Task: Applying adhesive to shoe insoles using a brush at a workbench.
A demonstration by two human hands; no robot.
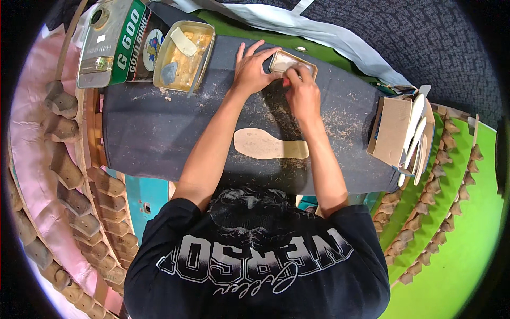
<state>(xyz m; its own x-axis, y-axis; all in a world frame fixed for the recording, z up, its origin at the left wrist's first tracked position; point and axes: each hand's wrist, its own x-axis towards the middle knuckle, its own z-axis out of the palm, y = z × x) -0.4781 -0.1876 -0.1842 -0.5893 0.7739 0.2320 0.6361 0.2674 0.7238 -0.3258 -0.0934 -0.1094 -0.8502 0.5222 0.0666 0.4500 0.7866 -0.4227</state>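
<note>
Fingers of the left hand (254,68) and right hand (301,90) pinch a small rectangular tin (289,61) at the far edge of the dark, dust-strewn worktop (154,133); a flat tan insole (268,144) lies mid-worktop.

Both hands, left hand (254,72) and right hand (302,93), rested on a small rectangular tin (291,63) at the far bench edge; a tan insole (268,144) lay nearer, between the forearms.

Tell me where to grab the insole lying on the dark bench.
Take the insole at its narrow heel end, on the right, coming from the right hand side. It lies flat, so probably pinch its thin edge there; the wide toe end lies close to the left forearm.
</note>
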